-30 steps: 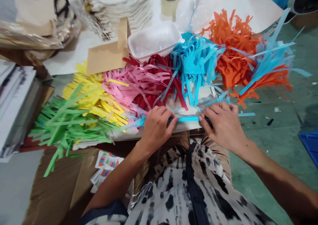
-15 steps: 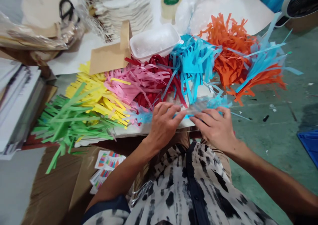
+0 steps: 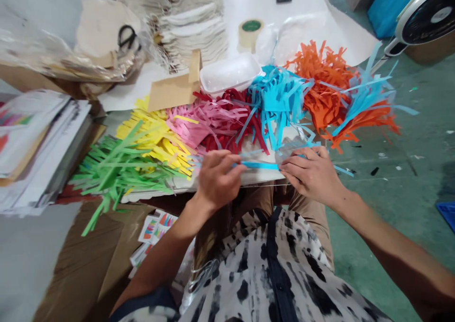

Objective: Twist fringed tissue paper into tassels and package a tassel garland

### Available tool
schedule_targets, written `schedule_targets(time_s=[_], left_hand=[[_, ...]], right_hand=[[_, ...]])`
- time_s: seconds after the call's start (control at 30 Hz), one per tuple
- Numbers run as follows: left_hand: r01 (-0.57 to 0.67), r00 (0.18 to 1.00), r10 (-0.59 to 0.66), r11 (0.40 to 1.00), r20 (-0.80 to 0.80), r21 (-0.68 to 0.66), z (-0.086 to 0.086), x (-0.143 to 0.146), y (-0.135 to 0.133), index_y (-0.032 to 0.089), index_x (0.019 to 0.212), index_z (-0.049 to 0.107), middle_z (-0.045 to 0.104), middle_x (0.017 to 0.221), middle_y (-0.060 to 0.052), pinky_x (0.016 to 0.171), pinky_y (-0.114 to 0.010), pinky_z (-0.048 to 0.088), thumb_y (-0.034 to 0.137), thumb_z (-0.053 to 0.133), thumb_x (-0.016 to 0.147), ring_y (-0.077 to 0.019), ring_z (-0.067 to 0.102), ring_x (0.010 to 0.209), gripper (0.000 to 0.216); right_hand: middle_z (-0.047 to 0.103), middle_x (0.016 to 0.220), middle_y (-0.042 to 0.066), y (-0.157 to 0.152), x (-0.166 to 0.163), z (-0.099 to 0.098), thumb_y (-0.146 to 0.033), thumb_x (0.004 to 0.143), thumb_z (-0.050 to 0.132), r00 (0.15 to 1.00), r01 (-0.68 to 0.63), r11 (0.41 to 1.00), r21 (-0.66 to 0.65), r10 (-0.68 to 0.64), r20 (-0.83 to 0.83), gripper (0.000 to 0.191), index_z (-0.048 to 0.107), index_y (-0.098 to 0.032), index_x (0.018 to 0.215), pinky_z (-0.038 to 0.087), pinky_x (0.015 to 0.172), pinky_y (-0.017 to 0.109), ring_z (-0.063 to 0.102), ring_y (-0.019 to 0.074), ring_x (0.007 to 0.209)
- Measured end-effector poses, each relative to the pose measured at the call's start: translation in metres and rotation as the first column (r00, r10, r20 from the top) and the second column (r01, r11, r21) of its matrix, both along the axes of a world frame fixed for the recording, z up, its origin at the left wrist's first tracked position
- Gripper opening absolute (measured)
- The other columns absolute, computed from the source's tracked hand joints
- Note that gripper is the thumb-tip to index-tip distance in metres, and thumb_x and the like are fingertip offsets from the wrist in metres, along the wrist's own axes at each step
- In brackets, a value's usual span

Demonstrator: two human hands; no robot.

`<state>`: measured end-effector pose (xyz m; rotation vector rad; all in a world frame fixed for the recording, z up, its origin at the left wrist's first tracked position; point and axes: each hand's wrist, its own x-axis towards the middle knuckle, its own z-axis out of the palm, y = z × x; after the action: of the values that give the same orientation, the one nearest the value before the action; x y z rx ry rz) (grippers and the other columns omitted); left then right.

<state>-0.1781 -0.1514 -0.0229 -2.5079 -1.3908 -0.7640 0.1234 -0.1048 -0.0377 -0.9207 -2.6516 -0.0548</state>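
Observation:
A blue tissue-paper tassel (image 3: 261, 165) stretches between my two hands at the table's front edge, its middle drawn into a narrow band. My left hand (image 3: 219, 176) is closed on the band's left part. My right hand (image 3: 308, 171) pinches it at the right, and fringe strips stick out past those fingers. Just beyond lie piles of cut paper fringe: green (image 3: 117, 163), yellow (image 3: 145, 135), pink (image 3: 209, 118), dark red (image 3: 227, 141), blue (image 3: 279, 92) and orange (image 3: 322, 83). Some light blue strips (image 3: 366, 94) rest on the orange pile.
Behind the piles are a white plastic tray (image 3: 231, 73), brown card (image 3: 170, 92), a tape roll (image 3: 250, 32) and stacked white bundles (image 3: 194, 26). Scissors (image 3: 127, 38) lie on plastic bags. Paper stacks (image 3: 46, 142) stand left; a fan (image 3: 426, 16) is at the upper right.
My left hand has moved left, away from the right hand, so more of the blue band shows between them. The camera view has also shifted a little.

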Motion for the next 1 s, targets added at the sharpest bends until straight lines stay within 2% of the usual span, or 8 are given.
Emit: schedule_targets(time_s=[0.1, 0.2, 0.3, 0.4, 0.57, 0.67, 0.77, 1.0], left_hand=[[0.175, 0.983, -0.180, 0.973, -0.019, -0.152, -0.009, 0.029, 0.011, 0.022, 0.109, 0.075, 0.079, 0.108, -0.005, 0.095, -0.037, 0.053, 0.018, 0.058, 0.104, -0.0217, 0.065, 0.105, 0.018], [0.165, 0.986, -0.166, 0.954, 0.017, -0.250, -0.021, 0.043, 0.025, 0.019, 0.103, 0.072, 0.077, 0.105, -0.006, 0.090, -0.035, 0.054, 0.022, 0.055, 0.107, -0.0201, 0.065, 0.097, 0.018], [0.166, 0.986, -0.155, 0.951, 0.062, -0.260, -0.027, 0.043, 0.031, 0.017, 0.102, 0.071, 0.077, 0.106, -0.007, 0.089, -0.034, 0.054, 0.022, 0.056, 0.107, -0.0199, 0.065, 0.097, 0.017], [0.165, 0.986, -0.154, 0.955, 0.064, -0.248, -0.028, 0.041, 0.032, 0.018, 0.104, 0.070, 0.077, 0.104, -0.007, 0.087, -0.035, 0.054, 0.021, 0.053, 0.109, -0.0201, 0.066, 0.095, 0.019], [0.154, 0.987, -0.138, 0.953, 0.078, -0.260, -0.028, 0.041, 0.030, 0.018, 0.101, 0.068, 0.074, 0.101, -0.007, 0.085, -0.036, 0.053, 0.024, 0.056, 0.107, -0.0214, 0.064, 0.094, 0.014], [0.135, 0.990, -0.119, 0.951, 0.076, -0.278, -0.028, 0.040, 0.030, 0.018, 0.101, 0.067, 0.072, 0.101, -0.007, 0.086, -0.036, 0.052, 0.023, 0.059, 0.106, -0.0222, 0.062, 0.096, 0.011], [0.049, 0.998, -0.037, 0.955, 0.047, -0.294, -0.027, 0.038, 0.030, 0.018, 0.100, 0.068, 0.070, 0.107, -0.009, 0.089, -0.039, 0.052, 0.026, 0.062, 0.104, -0.0245, 0.060, 0.100, 0.012], [-0.075, 0.994, 0.100, 0.911, 0.040, -0.405, -0.017, 0.032, 0.030, 0.018, 0.099, 0.068, 0.065, 0.114, -0.011, 0.092, -0.044, 0.049, 0.033, 0.061, 0.104, -0.0275, 0.056, 0.105, 0.017]], right_hand=[[0.082, 0.106, 0.002, 0.004, -0.002, 0.002, -0.029, 0.110, 0.055, 0.999, -0.020, 0.999, 0.034, 0.019, 0.025, 0.021, 0.076, -0.024, 0.105, 0.030, 0.090, 0.044, 0.063, 0.0265, 0.111], [0.081, 0.110, 0.002, 0.002, -0.003, 0.001, -0.026, 0.111, 0.052, 0.999, -0.005, 0.999, 0.038, 0.003, 0.052, 0.023, 0.074, -0.024, 0.105, 0.031, 0.092, 0.044, 0.063, 0.0258, 0.112], [0.080, 0.115, 0.004, -0.002, -0.005, -0.002, -0.028, 0.110, 0.055, 0.998, 0.030, 0.999, 0.027, -0.031, 0.046, 0.020, 0.074, -0.023, 0.111, 0.033, 0.094, 0.045, 0.062, 0.0267, 0.112], [0.077, 0.114, 0.007, -0.004, -0.009, -0.006, -0.036, 0.109, 0.058, 0.997, 0.075, 0.996, 0.037, -0.076, 0.014, 0.022, 0.074, -0.021, 0.110, 0.033, 0.095, 0.045, 0.061, 0.0272, 0.107], [0.074, 0.110, 0.009, -0.004, -0.010, -0.008, -0.036, 0.111, 0.052, 0.992, 0.127, 0.992, 0.008, -0.127, 0.026, 0.026, 0.073, -0.022, 0.104, 0.031, 0.097, 0.046, 0.059, 0.0280, 0.106], [0.072, 0.104, 0.008, -0.003, -0.009, -0.010, -0.037, 0.110, 0.052, 0.986, 0.164, 0.986, -0.006, -0.164, -0.002, 0.027, 0.071, -0.022, 0.101, 0.031, 0.095, 0.045, 0.058, 0.0279, 0.102], [0.071, 0.100, 0.008, -0.002, -0.010, -0.011, -0.036, 0.110, 0.050, 0.979, 0.204, 0.978, -0.044, -0.204, 0.006, 0.027, 0.069, -0.020, 0.100, 0.031, 0.092, 0.045, 0.057, 0.0291, 0.101], [0.069, 0.098, 0.010, 0.001, -0.017, -0.002, -0.036, 0.108, 0.049, 0.964, 0.264, 0.957, -0.121, -0.257, 0.072, 0.026, 0.067, -0.021, 0.096, 0.031, 0.089, 0.048, 0.056, 0.0324, 0.102]])
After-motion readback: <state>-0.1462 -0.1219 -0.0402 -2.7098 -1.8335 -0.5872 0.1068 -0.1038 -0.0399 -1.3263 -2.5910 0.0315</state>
